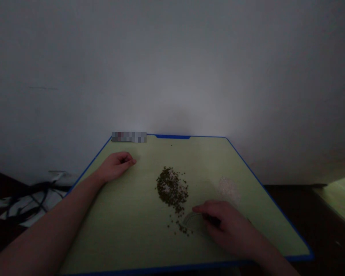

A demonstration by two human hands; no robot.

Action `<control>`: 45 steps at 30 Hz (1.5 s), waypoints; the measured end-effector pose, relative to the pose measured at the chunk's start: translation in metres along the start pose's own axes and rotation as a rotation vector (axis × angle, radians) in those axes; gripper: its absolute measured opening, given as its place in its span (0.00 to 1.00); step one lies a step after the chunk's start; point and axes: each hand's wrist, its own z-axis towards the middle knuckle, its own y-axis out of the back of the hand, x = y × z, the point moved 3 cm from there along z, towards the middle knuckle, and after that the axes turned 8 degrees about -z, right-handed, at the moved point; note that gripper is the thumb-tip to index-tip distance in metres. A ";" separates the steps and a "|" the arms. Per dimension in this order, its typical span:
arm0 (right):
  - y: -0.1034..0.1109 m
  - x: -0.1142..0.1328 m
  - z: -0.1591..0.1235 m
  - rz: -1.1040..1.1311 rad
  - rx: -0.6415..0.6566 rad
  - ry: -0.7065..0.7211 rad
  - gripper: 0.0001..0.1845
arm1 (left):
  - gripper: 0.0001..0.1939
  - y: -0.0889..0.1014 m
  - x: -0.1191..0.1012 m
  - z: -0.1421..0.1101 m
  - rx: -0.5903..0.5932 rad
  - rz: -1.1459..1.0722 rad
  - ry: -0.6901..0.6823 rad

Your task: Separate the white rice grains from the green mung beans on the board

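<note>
My left hand (116,165) rests on the far left of a pale green table (126,222) with a blue edge, its fingers curled loosely with nothing visible in them. My right hand (227,226) lies near the front right, fingers pinched together over a small clear round dish (193,221) on the table. A heap of small dark green beans (172,189) mixed with a few white grains sits in the middle, with loose beans trailing toward the dish. A small pile of white grains (228,188) lies to the right of the beans.
A plain white wall (172,69) rises right behind the table. Dark cables and papers (31,199) lie on the floor to the left. Another pale green surface (340,197) shows at the right edge. The room is dim.
</note>
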 end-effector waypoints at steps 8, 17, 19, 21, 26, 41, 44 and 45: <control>-0.001 -0.003 0.000 -0.025 -0.025 -0.065 0.21 | 0.15 0.000 0.003 0.001 0.000 0.008 -0.018; -0.003 0.002 0.005 0.019 0.015 0.026 0.22 | 0.16 0.000 0.005 0.002 0.000 0.010 -0.014; -0.003 0.002 0.004 0.032 0.024 0.037 0.23 | 0.16 0.000 0.005 0.001 0.004 0.003 -0.005; -0.003 0.002 0.003 0.032 0.022 0.040 0.23 | 0.16 0.000 0.004 0.001 -0.001 0.003 -0.004; -0.005 0.002 0.001 0.021 0.026 0.025 0.23 | 0.15 0.000 0.002 0.001 -0.006 0.004 -0.024; -0.008 -0.001 -0.008 0.031 -0.042 -0.106 0.23 | 0.16 0.000 0.005 0.001 -0.004 0.007 -0.018; -0.005 -0.007 -0.012 0.008 -0.059 -0.160 0.22 | 0.16 0.000 0.006 0.002 -0.001 0.002 -0.022; -0.004 -0.008 -0.013 0.006 -0.063 -0.167 0.21 | 0.16 -0.001 0.006 0.002 0.001 0.000 -0.023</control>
